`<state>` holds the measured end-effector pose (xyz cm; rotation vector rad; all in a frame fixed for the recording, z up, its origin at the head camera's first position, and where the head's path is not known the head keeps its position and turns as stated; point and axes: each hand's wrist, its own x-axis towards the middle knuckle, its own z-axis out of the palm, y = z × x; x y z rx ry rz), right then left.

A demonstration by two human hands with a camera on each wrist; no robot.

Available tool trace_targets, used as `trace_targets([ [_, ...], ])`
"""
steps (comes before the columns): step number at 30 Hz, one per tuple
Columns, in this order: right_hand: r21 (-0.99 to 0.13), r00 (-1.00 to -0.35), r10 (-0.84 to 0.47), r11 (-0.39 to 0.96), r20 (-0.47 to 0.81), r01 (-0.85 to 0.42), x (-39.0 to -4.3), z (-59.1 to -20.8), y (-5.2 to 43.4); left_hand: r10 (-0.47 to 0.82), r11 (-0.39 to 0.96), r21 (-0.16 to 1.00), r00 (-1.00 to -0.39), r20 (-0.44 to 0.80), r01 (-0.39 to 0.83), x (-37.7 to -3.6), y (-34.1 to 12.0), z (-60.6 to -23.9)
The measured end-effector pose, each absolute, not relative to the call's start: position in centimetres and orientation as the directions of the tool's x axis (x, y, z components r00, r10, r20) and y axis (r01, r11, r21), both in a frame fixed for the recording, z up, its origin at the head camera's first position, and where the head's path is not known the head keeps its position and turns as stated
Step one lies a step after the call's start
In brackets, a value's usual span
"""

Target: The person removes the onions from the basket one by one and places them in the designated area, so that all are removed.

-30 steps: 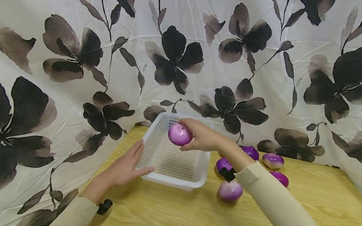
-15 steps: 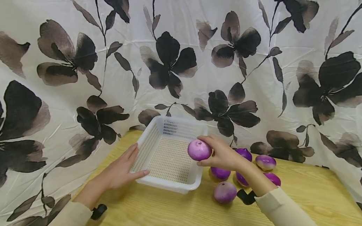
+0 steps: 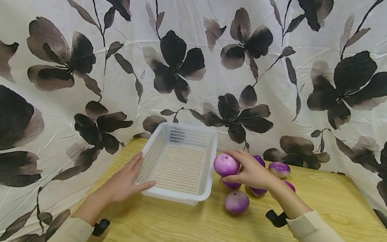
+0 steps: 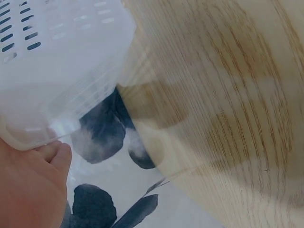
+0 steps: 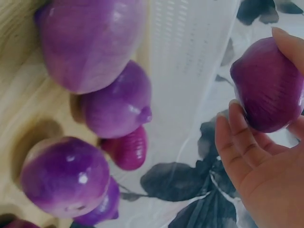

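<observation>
My right hand [image 3: 252, 172] grips a purple onion [image 3: 226, 165], fingers over its far side and thumb below. It is just right of the white plastic basket [image 3: 207, 191], above other onions. In the right wrist view the held onion [image 5: 268, 88] sits between thumb and fingertips. My left hand [image 3: 122, 181] holds the basket's near left corner, thumb over the front rim and fingers along the left side. The left wrist view shows part of this hand [image 4: 33, 185] at the basket's rim. No onion shows inside the basket.
Several purple onions lie on the wooden table [image 3: 172, 232] right of the basket, the nearest onion [image 3: 236, 202] paler than most. Another onion [image 3: 279, 169] lies toward the back. A floral cloth [image 3: 197, 61] hangs behind the table and along its left.
My right hand has carried the onion from over the basket rightward, past the rim, to above the other onions. The left hand keeps its hold on the basket. The head view has shifted slightly.
</observation>
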<state>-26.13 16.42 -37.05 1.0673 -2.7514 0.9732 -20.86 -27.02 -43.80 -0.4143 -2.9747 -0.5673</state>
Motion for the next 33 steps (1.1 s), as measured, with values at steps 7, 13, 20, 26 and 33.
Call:
trace_targets([
  [7, -0.540, -0.781, -0.578, 0.590, 0.237, -0.600, -26.1, -37.5, 18.1, 0.250, 0.896, 0.342, -0.958, 0.139, 0.283, -20.9, -27.2, -43.8],
  [13, -0.531, -0.803, -0.543, 0.618, 0.245, -0.580, -25.9, -38.1, 20.1, 0.250, 0.892, 0.349, -0.957, 0.148, 0.287, -20.9, -27.1, -43.9],
  [20, -0.528, -0.810, -0.521, 0.624, 0.267, -0.576, -25.5, -38.8, 22.5, 0.255, 0.892, 0.346, -0.955, 0.150, 0.293, -20.9, -27.1, -44.0],
  [26, -0.529, -0.830, -0.501, 0.648, 0.245, -0.548, -24.9, -39.3, 24.2, 0.253, 0.891, 0.350, -0.956, 0.145, 0.289, -20.8, -27.2, -44.2],
  [33, -0.528, -0.832, -0.500, 0.652, 0.239, -0.544, -24.2, -39.8, 25.7, 0.258, 0.890, 0.349, -0.956, 0.143, 0.293, -20.9, -27.1, -43.9],
])
